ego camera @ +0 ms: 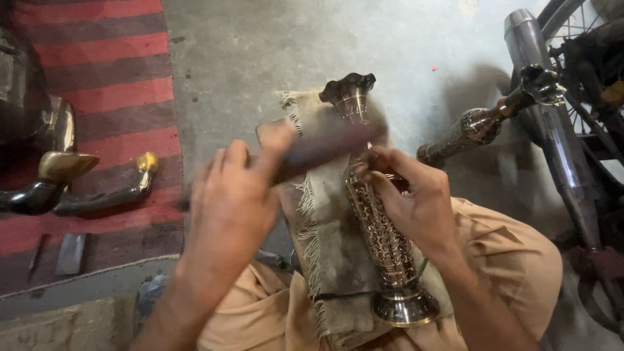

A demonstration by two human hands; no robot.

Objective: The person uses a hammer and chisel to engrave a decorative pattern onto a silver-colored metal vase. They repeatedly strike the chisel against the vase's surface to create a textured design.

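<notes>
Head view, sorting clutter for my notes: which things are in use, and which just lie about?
In use: patterned metal vase, held by right hand; blurred flat tool in left hand; fringed cloth.

Lying about: second vase, horn-shaped pieces, striped rug, motorcycle exhaust.

Both hands low before the body, left hand (231,198) blurred, right hand (416,195) curled.

A red and dark striped rug (110,71) lies on the grey concrete floor (273,45) with two brass horn-shaped pieces (58,179) on it, while a second engraved vase (478,127) leans beside a chrome exhaust pipe (552,123).
</notes>
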